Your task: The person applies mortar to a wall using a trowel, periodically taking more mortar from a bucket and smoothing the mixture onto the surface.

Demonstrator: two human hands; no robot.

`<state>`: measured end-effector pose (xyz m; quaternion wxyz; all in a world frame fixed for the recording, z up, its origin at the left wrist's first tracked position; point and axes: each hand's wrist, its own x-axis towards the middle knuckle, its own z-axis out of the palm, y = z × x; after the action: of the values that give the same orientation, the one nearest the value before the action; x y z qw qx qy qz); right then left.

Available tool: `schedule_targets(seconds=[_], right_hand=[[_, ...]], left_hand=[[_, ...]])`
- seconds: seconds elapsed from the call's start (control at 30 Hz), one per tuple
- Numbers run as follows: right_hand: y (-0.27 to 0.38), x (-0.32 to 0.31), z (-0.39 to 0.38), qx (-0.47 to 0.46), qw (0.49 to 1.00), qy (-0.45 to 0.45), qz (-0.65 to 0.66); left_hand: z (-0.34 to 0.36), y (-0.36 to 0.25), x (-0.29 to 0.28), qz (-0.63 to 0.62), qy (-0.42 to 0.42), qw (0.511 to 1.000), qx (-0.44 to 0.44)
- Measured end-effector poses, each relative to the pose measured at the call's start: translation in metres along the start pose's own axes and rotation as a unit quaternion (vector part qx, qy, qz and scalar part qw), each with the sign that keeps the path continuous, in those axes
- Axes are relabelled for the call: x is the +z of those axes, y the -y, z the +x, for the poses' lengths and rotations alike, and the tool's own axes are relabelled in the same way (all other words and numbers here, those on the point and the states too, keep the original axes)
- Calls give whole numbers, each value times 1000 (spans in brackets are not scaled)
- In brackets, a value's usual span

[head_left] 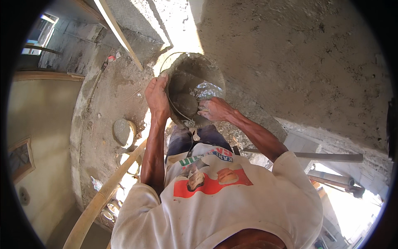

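Both my hands at a cement-crusted, round grey bucket (215, 72).
My left hand (158, 96) has its fingers closed on the rim; my right hand (216, 109) is inside, beside a round grey dish (185, 104), its grip impossible to tell. The bucket sits just beyond my dark blue trousers (179, 140).

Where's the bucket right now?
Head view, upper centre: the bucket is just beyond the person's lap, with the left hand on its left rim and the right hand at its mouth.
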<state>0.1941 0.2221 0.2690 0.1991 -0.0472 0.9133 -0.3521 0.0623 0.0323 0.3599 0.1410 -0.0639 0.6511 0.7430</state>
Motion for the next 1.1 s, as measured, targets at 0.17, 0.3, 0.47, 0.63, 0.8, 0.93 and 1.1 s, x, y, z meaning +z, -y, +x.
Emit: schedule_targets(seconds=[0.17, 0.3, 0.47, 0.63, 0.8, 0.93, 1.1], right_hand=[[48, -79, -18, -4, 1000, 8, -22], [58, -172, -25, 131, 963, 122, 202], [-1, -294, -37, 218, 932, -101, 272], [96, -369, -116, 145, 911, -382, 62], [88, -241, -62, 100, 936, -301, -156], [35, -101, -1, 88, 944, -190, -255], [6, -16, 53, 132, 952, -40, -272]], left_hand=[[9, 10, -59, -72, -50, 996, -33], [23, 20, -81, -76, -101, 992, -8], [34, 20, -82, -54, -104, 993, -16], [40, 4, -91, 11, -114, 993, -42], [60, 11, -89, 51, -72, 996, -25], [80, 22, -79, 57, -10, 998, -17], [76, -10, -49, -30, 43, 998, -33]])
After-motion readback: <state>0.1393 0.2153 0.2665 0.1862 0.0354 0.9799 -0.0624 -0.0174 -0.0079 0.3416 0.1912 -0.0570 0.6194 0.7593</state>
